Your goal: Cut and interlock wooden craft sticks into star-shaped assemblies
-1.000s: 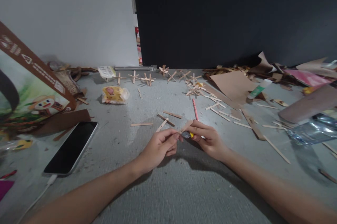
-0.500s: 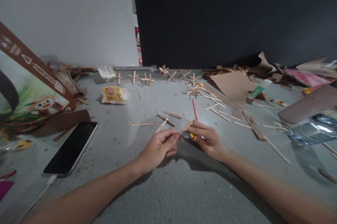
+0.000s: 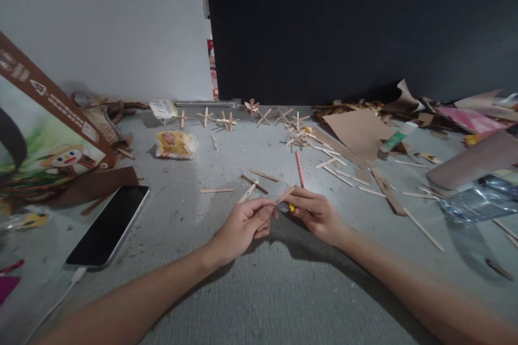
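- Left hand (image 3: 245,226): fingers pinched, apparently on the wood strip's lower end. Risk: fingertips sit close to the tool; a slip could nick them if its grey part is a blade (unconfirmed).
- Wood strip (image 3: 285,194): between the hands, above mid-surface (image 3: 226,302), well in from the far edge. Thin; uneven pressure could split it.
- Yellow-and-grey tool (image 3: 291,208): mostly hidden by the grip.
- Right hand (image 3: 319,214): fingers closed around tool.
- Pose: forearms converge from the near corners, wrists low.
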Demonstrator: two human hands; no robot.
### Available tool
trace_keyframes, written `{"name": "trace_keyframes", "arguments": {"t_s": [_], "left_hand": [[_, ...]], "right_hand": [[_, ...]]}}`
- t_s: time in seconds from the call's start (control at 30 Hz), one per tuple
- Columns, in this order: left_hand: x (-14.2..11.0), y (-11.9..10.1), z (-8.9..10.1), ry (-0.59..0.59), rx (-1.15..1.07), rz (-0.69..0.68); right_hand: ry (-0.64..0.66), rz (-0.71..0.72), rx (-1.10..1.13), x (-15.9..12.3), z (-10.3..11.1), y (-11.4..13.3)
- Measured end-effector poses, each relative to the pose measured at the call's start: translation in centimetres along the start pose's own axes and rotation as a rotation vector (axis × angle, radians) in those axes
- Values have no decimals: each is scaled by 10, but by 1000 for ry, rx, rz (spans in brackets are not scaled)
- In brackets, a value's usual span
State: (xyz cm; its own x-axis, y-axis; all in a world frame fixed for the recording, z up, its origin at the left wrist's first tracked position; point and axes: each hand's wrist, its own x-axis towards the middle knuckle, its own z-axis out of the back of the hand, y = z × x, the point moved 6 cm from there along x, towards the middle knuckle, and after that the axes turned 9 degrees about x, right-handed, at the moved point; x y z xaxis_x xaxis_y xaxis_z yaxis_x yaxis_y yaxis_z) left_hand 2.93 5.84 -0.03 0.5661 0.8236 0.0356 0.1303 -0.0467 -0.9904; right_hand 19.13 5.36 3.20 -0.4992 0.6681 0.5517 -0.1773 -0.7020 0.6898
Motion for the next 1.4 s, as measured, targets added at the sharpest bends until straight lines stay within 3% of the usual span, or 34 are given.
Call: {"name": "trace_keyframes", "arguments": {"t_s": [0.43, 0.77, 1.0, 1.4], "left_hand": [[-1, 3, -1, 46, 3, 27], [1, -1, -3, 38, -51, -31], [-1, 4, -2, 53, 6, 31], [0, 2, -1, 29, -17, -16]], "right_hand": [[-4, 13, -28, 0, -2, 0], [-12, -9, -20, -1, -1, -4], [-11, 14, -38, 0, -2, 2], [-32, 11, -47, -2, -1, -3]]}}
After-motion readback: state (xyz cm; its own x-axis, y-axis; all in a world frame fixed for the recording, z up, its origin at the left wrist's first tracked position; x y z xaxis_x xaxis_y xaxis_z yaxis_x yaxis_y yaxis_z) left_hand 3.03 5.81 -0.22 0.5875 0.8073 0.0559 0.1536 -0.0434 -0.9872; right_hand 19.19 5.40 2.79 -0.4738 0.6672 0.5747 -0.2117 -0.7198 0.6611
